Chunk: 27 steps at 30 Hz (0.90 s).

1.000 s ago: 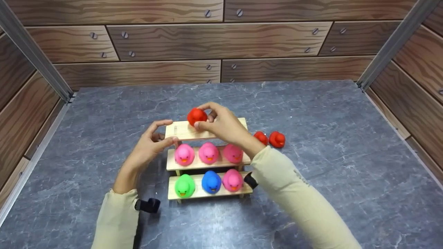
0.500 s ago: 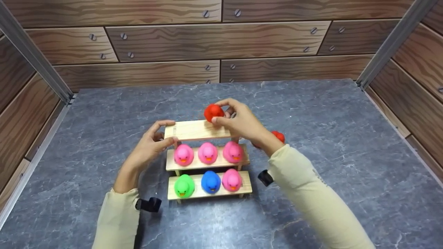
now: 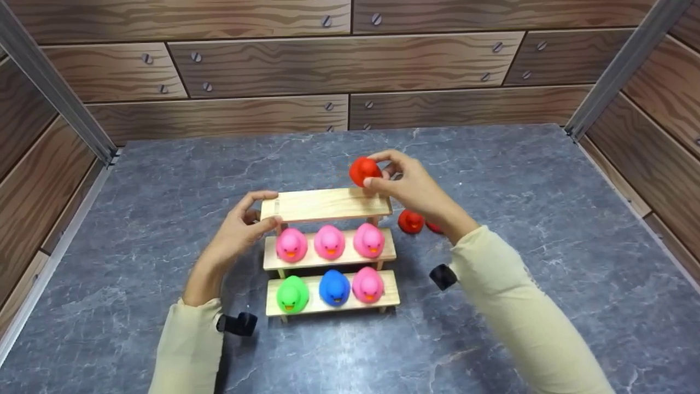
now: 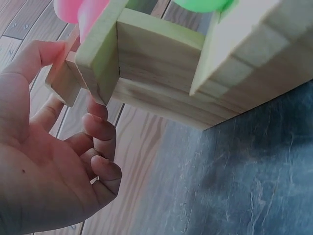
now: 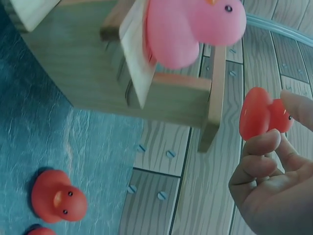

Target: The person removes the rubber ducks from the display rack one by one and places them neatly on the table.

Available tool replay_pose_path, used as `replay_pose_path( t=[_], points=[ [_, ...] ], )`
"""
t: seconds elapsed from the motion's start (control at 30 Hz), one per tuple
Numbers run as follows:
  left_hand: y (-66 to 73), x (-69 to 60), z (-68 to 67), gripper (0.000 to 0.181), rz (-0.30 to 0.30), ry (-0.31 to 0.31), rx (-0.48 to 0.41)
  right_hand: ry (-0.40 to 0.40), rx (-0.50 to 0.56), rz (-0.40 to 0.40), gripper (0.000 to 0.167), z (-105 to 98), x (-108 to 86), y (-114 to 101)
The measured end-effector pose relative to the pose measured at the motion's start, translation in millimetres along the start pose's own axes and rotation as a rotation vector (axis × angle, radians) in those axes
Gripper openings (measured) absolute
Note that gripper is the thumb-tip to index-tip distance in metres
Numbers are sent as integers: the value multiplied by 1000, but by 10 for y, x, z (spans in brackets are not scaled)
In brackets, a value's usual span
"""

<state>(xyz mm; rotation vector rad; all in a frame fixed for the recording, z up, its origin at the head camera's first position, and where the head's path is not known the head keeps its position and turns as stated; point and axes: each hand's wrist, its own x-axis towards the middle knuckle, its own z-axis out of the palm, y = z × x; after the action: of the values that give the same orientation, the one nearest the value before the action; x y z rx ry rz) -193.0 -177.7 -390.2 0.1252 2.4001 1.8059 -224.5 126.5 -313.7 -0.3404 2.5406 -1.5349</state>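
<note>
A three-tier wooden rack (image 3: pixel 328 203) stands mid-table, its top shelf bare. My left hand (image 3: pixel 232 232) pinches the left end of that shelf between thumb and fingers; the left wrist view shows the thumb on its edge and the other fingers curled. My right hand (image 3: pixel 413 183) pinches a red rubber duck (image 3: pixel 363 172) at the far right corner of the top shelf; in the right wrist view the duck (image 5: pixel 257 115) is clear of the wood. Three pink ducks (image 3: pixel 330 242) sit on the middle shelf. Green (image 3: pixel 292 294), blue (image 3: pixel 334 288) and pink (image 3: pixel 368 285) ducks occupy the bottom one.
Two more red ducks lie on the dark marbled table (image 3: pixel 519 191) right of the rack; one red duck (image 3: pixel 410 221) shows fully, the other is partly behind my right wrist. Wood-patterned panels (image 3: pixel 350 65) wall the back and sides.
My right hand has carried the red duck rightward and away along the top shelf, from its middle to its far right corner. My left hand has stayed on the shelf's left end.
</note>
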Motion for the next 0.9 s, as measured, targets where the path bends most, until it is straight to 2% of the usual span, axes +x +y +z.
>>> replay_pose_path(
  t=[0.2, 0.33, 0.73, 0.9],
  points=[
    [-10, 8, 19, 39, 24, 46, -4, -18, -12, -1, 42, -155, -58, 92],
    [-6, 13, 34, 40, 22, 66, -12, -15, -26, 1, 41, -278, -102, 178],
    [-15, 24, 32, 43, 8, 65, -80, 21, -99, 43, 43, -663, -242, 418],
    [-8, 21, 34, 43, 6, 63, -77, 34, -106, 49, 43, -796, -290, 469]
  ],
)
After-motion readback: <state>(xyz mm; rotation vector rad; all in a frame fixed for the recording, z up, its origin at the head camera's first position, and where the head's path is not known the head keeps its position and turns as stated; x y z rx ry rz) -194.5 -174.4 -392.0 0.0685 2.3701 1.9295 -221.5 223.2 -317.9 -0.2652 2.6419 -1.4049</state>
